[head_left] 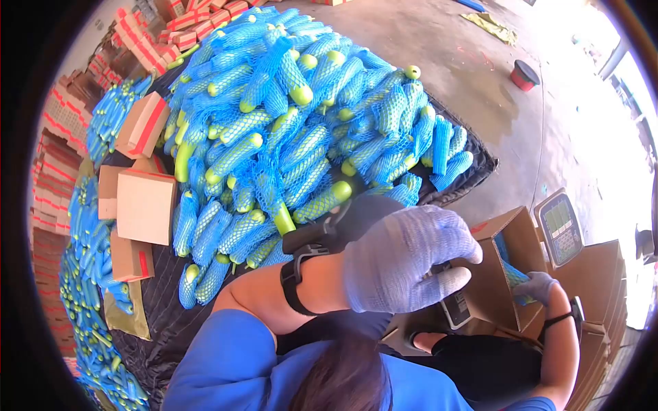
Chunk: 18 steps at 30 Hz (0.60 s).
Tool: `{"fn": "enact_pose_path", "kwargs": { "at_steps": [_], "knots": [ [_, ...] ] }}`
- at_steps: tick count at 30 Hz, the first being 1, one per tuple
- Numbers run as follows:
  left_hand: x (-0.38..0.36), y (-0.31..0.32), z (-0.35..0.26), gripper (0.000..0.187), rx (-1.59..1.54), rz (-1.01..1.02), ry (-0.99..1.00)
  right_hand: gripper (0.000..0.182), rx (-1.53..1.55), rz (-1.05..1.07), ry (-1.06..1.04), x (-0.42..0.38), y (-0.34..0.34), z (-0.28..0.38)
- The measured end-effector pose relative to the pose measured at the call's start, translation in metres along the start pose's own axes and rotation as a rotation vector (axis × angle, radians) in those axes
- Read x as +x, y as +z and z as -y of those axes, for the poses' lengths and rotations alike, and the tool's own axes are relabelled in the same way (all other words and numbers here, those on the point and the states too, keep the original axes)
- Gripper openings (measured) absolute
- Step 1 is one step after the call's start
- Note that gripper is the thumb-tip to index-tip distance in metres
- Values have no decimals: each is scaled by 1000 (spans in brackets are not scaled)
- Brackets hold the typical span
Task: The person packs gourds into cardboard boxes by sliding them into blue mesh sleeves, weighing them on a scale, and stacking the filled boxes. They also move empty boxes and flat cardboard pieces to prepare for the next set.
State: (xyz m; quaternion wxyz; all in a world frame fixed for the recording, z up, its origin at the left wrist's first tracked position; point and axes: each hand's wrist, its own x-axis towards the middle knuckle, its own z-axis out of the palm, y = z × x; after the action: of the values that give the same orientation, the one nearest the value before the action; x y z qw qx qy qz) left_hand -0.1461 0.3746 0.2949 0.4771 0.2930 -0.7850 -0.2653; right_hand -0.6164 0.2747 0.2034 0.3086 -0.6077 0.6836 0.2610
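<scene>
My left hand [411,259], in a pale grey-violet knit glove, is raised in the middle of the view. Its thumb and fingers are apart, with nothing seen between them. At the right, my right hand [539,288], gloved alike, reaches into an open cardboard box [485,277]. Its fingers close on a green gourd in a blue net sleeve [517,275], partly hidden by the box wall. Beyond my left hand lies a big heap of green gourds in blue net sleeves [295,147].
A scale display [558,227] stands beside the box. Cardboard boxes [145,205] sit left of the heap on a dark sheet [161,301]. More netted gourds [89,274] and stacked cartons [55,178] line the far left. A red-and-black bucket [525,75] stands on the concrete floor.
</scene>
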Motion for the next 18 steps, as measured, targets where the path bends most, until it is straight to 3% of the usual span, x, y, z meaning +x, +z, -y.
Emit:
{"fn": "enact_pose_path", "kwargs": {
  "at_steps": [4,6,7,8,9,10,12,13,14,15,17,18],
  "knots": [
    [7,-8,-2,29,159,-9,131,59,134,-55,50,-98,-51,16],
    [21,-6,1,37,252,-17,140,64,551,-83,-209,-143,-63,24],
    [29,-3,4,44,358,-26,134,64,557,-91,-192,-158,-65,33],
    [42,6,13,58,416,-24,177,67,641,-86,-328,-171,-68,45],
    [52,17,19,58,397,-18,189,70,725,-86,-464,-179,-68,57],
    [62,28,23,62,569,-5,316,70,735,-101,-443,-182,-65,70],
    [72,50,42,60,687,0,435,79,830,70,-570,-175,-61,96],
    [77,61,52,59,745,-2,496,87,746,173,-505,-170,-66,105],
    [73,62,64,54,803,53,383,86,745,158,-646,-155,-58,110],
    [66,61,74,48,858,115,263,86,762,154,-634,-139,-54,108],
    [46,47,87,40,747,180,62,72,1151,300,-540,-102,-42,101],
    [35,41,98,42,730,225,-116,67,1121,130,-456,-62,-26,73]
  ]
}}
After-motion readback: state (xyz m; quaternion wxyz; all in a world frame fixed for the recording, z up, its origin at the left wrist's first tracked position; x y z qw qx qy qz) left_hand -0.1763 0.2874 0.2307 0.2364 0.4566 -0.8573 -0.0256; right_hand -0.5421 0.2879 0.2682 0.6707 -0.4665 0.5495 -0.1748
